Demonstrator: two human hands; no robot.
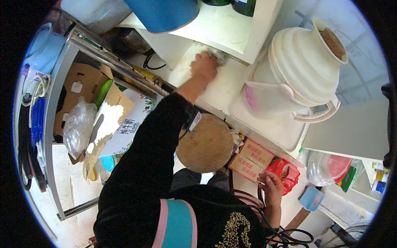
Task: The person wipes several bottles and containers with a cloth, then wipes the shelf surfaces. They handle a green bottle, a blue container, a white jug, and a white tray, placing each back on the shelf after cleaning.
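My left hand [204, 66], in a black sleeve, reaches onto a white shelf surface [221, 90] under an upper shelf. Its fingers are bent over a blurred, crumpled pale cloth [219, 55], which lies partly hidden beneath them near the back edge. Low on the right, my right hand [271, 184] hangs with slightly bent, parted fingers and holds nothing visible. Beyond its fingertips are a red-printed cardboard box [252, 159] and a red plastic bag [285, 175]. To the right of my left hand, a large cream vacuum flask [302, 68] stands on a white tray [279, 135].
A round wooden stool top [204, 142] is below the shelf edge. At left, a metal rack [55, 93] holds an open carton with a cucumber [104, 93] and a plastic bag [79, 127]. A blue container [164, 14] stands on the upper shelf [217, 34]. Black cables run beside my right arm.
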